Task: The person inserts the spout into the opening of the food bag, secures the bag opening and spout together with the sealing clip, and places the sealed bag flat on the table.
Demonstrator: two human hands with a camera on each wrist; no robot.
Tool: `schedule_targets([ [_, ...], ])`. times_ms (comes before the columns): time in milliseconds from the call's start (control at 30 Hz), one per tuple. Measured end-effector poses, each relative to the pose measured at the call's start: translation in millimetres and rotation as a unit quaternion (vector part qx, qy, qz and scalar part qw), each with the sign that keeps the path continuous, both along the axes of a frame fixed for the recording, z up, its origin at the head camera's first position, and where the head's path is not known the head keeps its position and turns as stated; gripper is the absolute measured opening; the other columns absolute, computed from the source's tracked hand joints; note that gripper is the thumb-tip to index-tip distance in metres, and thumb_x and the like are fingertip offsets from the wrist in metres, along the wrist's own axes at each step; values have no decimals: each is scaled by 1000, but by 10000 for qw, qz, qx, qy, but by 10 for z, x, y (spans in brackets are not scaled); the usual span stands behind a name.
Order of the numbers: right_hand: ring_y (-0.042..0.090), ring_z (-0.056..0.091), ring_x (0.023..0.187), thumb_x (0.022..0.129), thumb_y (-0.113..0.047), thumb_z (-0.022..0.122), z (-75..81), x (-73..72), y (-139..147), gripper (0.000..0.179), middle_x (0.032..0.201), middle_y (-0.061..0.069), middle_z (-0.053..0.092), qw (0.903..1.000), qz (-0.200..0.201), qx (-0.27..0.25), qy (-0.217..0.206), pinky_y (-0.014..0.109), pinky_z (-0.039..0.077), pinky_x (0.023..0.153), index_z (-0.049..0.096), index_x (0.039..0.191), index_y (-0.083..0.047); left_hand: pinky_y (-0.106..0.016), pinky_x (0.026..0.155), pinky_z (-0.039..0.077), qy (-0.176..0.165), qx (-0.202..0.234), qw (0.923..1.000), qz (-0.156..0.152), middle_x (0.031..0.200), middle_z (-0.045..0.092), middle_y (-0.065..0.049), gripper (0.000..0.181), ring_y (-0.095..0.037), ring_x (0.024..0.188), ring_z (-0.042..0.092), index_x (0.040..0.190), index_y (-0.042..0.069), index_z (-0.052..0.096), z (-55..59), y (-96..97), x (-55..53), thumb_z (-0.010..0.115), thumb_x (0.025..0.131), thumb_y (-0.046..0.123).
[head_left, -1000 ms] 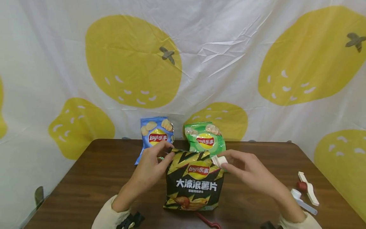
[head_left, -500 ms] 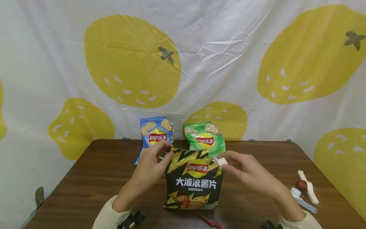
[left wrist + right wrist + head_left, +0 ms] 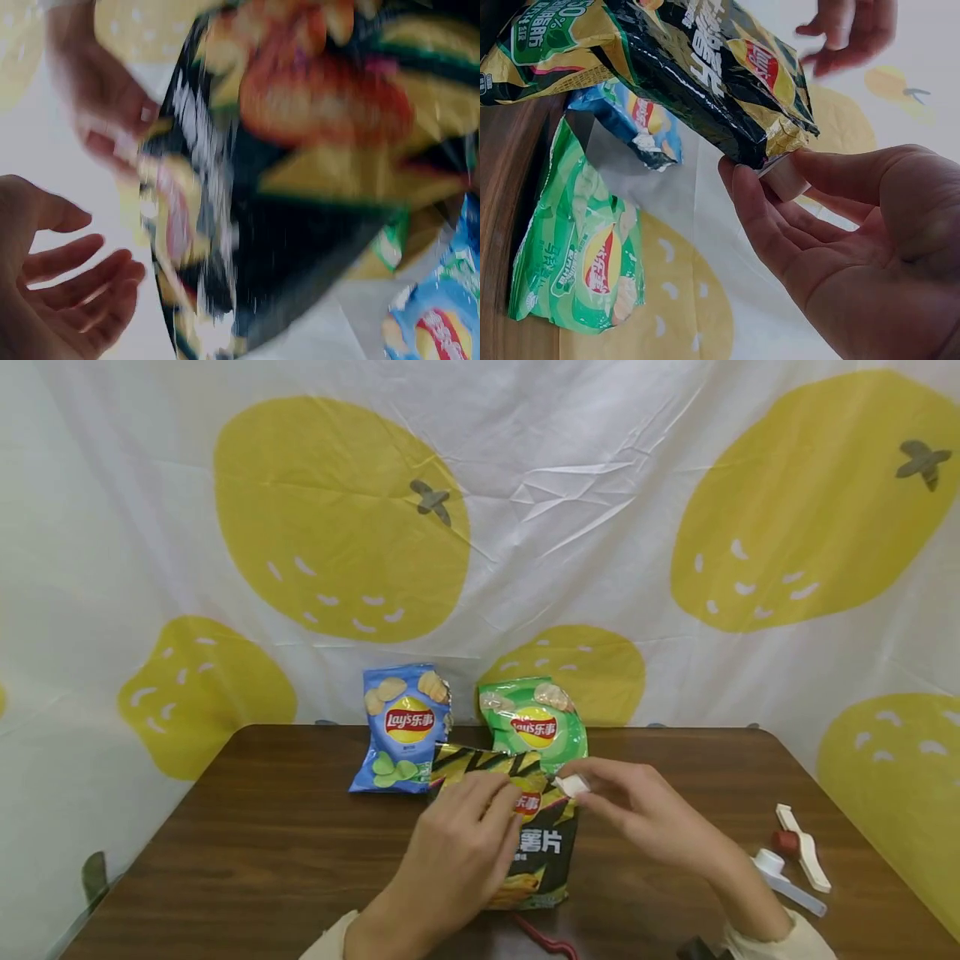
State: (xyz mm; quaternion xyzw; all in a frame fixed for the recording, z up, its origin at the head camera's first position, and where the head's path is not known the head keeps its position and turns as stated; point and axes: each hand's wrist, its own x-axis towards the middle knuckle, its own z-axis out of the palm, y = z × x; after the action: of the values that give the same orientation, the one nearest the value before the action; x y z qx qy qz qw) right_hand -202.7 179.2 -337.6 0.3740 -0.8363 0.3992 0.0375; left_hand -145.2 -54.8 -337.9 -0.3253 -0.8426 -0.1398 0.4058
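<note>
A black and gold Lay's chip bag (image 3: 547,852) stands on the wooden table, mostly upright. My right hand (image 3: 656,814) pinches a small white plastic piece (image 3: 784,178) at the bag's top right corner, thumb and fingertips touching the foil. What kind of piece it is, I cannot tell. In front of the bag, my left hand (image 3: 457,852) covers much of its left side in the head view. The left wrist view has that hand (image 3: 71,281) apart from the bag, its fingers loosely bent and holding nothing.
Behind stand a blue chip bag (image 3: 408,722) and a green chip bag (image 3: 534,727). A red curved stick (image 3: 546,939) lies before the black bag. On the right lie a white clip with a red cap (image 3: 786,842) and a pale clip with a white cap (image 3: 769,861).
My left hand has let go of the bag's top left corner and come down and right across its front. My right hand stays at the top right corner with the white piece.
</note>
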Motion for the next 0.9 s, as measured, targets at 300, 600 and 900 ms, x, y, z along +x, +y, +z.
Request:
schedule_targets([
  [300,7,59,90,88,-22,56,-6,9,-5,24,102,-13,61,9995,107,157,261,27,49,76,58,112,-23,-36,97,35,-615,-142,9978,214,118,53,-10,47,-22,113,46,118,4,53,-195,217,-153,61,82,33],
  [600,9,58,99,88,-17,56,0,3,2,27,109,-8,60,9983,500,125,280,25,48,80,57,116,-19,-31,86,40,-989,481,9938,-141,106,57,1,42,-13,102,51,113,12,55,-258,299,-232,66,78,33],
  [900,10,61,95,86,-13,58,-19,16,-28,28,101,-8,63,9984,449,-200,272,28,49,78,47,112,-18,-26,71,41,-1369,1058,9832,-587,99,58,4,34,-6,86,51,108,12,57,-288,319,-266,68,78,23],
])
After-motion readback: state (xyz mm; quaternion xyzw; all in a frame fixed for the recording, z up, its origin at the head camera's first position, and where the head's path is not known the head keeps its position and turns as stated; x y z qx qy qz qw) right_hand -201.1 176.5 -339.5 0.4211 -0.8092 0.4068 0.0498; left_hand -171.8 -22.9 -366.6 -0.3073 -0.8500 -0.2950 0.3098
